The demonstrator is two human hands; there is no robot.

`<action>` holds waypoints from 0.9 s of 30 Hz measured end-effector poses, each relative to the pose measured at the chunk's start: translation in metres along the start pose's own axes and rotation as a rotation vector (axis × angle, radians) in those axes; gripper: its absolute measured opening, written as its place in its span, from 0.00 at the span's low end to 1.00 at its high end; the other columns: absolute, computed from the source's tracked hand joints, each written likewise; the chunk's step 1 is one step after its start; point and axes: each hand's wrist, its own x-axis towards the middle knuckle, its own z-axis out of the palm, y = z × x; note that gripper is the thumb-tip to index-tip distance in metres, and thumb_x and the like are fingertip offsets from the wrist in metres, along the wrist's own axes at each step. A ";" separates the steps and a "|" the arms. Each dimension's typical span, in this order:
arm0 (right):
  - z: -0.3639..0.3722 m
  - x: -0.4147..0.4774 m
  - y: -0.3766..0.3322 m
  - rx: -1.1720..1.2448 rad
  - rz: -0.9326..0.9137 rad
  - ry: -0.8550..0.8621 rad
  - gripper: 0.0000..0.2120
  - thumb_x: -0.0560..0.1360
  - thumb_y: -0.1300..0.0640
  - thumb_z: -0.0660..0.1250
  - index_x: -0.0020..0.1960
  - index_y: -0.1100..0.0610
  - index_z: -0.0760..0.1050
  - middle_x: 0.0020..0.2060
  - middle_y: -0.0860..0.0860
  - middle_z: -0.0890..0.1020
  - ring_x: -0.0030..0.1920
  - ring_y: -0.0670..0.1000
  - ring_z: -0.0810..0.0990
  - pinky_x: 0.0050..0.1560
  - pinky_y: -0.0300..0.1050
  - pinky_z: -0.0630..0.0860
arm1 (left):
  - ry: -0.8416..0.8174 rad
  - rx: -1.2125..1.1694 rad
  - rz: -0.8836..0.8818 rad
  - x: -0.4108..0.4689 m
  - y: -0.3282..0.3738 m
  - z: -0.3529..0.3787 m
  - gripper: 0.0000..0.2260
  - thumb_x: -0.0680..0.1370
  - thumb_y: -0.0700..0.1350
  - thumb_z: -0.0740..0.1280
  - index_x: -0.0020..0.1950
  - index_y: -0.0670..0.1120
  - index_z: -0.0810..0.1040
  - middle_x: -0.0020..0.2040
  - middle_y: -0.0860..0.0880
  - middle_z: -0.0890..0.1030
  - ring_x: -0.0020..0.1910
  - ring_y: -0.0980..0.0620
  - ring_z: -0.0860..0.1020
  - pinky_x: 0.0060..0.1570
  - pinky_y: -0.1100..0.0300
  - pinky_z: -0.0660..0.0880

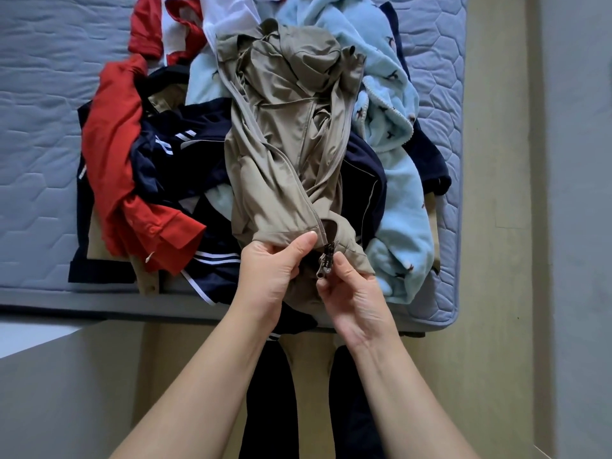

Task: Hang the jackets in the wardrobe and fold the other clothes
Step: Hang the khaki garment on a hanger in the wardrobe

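A beige zip-up jacket (284, 134) lies crumpled on top of a clothes pile on the bed, its hem toward me. My left hand (275, 270) grips the hem on the left side of the zipper, thumb on top. My right hand (351, 293) holds the right side of the hem, its fingertips at the metal zipper slider (326, 263) at the bottom of the zip. The zip is open above the slider.
Under and around the jacket lie a red shirt (112, 160), a navy jacket with white stripes (172, 154), a light blue fleece garment (394, 134) and white clothing (228, 14). The grey quilted mattress (39, 134) ends near my legs. A wooden floor (496, 226) runs along the right.
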 end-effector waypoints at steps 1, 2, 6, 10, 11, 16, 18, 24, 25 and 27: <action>0.000 0.000 0.001 -0.009 -0.001 0.002 0.14 0.63 0.62 0.72 0.48 0.55 0.80 0.39 0.49 0.83 0.34 0.43 0.77 0.33 0.35 0.71 | 0.007 0.002 0.003 -0.001 0.001 0.000 0.05 0.72 0.39 0.72 0.36 0.44 0.83 0.27 0.52 0.72 0.23 0.60 0.64 0.23 0.68 0.63; 0.000 -0.001 0.002 -0.012 -0.003 0.002 0.14 0.62 0.62 0.73 0.48 0.55 0.80 0.38 0.48 0.83 0.33 0.42 0.76 0.33 0.35 0.71 | 0.005 -0.001 0.009 -0.002 0.002 -0.001 0.03 0.72 0.38 0.72 0.38 0.43 0.83 0.28 0.51 0.74 0.24 0.61 0.66 0.24 0.68 0.65; 0.000 -0.001 0.001 -0.010 -0.019 -0.001 0.10 0.62 0.62 0.73 0.43 0.53 0.82 0.35 0.46 0.82 0.31 0.41 0.75 0.32 0.35 0.70 | -0.054 -0.075 0.069 -0.007 0.008 0.000 0.04 0.73 0.34 0.69 0.44 0.42 0.82 0.31 0.53 0.81 0.24 0.63 0.74 0.27 0.72 0.70; 0.000 -0.001 0.001 -0.035 -0.019 -0.020 0.11 0.61 0.61 0.74 0.42 0.52 0.83 0.35 0.45 0.82 0.30 0.40 0.75 0.34 0.35 0.70 | -0.063 -0.057 0.091 -0.007 0.009 -0.002 0.06 0.73 0.33 0.69 0.43 0.43 0.82 0.32 0.52 0.82 0.27 0.62 0.77 0.29 0.72 0.72; 0.000 -0.001 0.001 -0.041 -0.019 -0.025 0.12 0.61 0.61 0.74 0.44 0.53 0.83 0.35 0.45 0.82 0.30 0.40 0.75 0.34 0.35 0.70 | -0.063 -0.042 0.078 -0.007 0.008 -0.003 0.05 0.73 0.34 0.70 0.43 0.43 0.83 0.34 0.50 0.84 0.30 0.59 0.80 0.31 0.70 0.74; 0.000 -0.001 -0.001 -0.071 -0.021 0.004 0.09 0.63 0.62 0.72 0.43 0.53 0.82 0.33 0.46 0.81 0.30 0.41 0.74 0.34 0.35 0.70 | -0.066 -0.059 0.094 -0.007 0.008 -0.004 0.09 0.74 0.33 0.68 0.41 0.45 0.84 0.31 0.53 0.82 0.24 0.63 0.74 0.26 0.74 0.70; 0.000 -0.002 -0.002 -0.087 -0.015 0.006 0.10 0.63 0.62 0.71 0.44 0.54 0.81 0.32 0.46 0.80 0.30 0.41 0.74 0.35 0.35 0.69 | -0.073 -0.049 0.110 -0.008 0.009 -0.005 0.09 0.74 0.32 0.68 0.41 0.45 0.83 0.29 0.55 0.80 0.23 0.64 0.73 0.25 0.74 0.68; 0.001 -0.005 -0.002 -0.119 -0.038 -0.003 0.14 0.65 0.62 0.71 0.50 0.56 0.78 0.34 0.45 0.82 0.31 0.40 0.75 0.35 0.34 0.69 | -0.098 0.005 0.098 -0.009 0.008 -0.006 0.06 0.73 0.33 0.69 0.43 0.42 0.82 0.34 0.50 0.84 0.32 0.58 0.81 0.34 0.69 0.75; 0.001 -0.005 -0.003 -0.119 -0.045 0.008 0.13 0.64 0.62 0.71 0.49 0.56 0.78 0.34 0.46 0.82 0.31 0.40 0.75 0.34 0.34 0.69 | -0.098 0.032 0.094 -0.007 0.007 -0.008 0.06 0.73 0.34 0.70 0.43 0.43 0.83 0.38 0.47 0.85 0.38 0.54 0.83 0.38 0.66 0.77; 0.001 -0.005 -0.004 -0.114 -0.060 0.034 0.13 0.64 0.63 0.71 0.49 0.57 0.79 0.35 0.47 0.83 0.32 0.41 0.76 0.33 0.34 0.70 | -0.114 0.137 0.110 -0.006 0.005 -0.011 0.05 0.72 0.34 0.71 0.43 0.44 0.84 0.42 0.46 0.86 0.43 0.51 0.84 0.42 0.64 0.78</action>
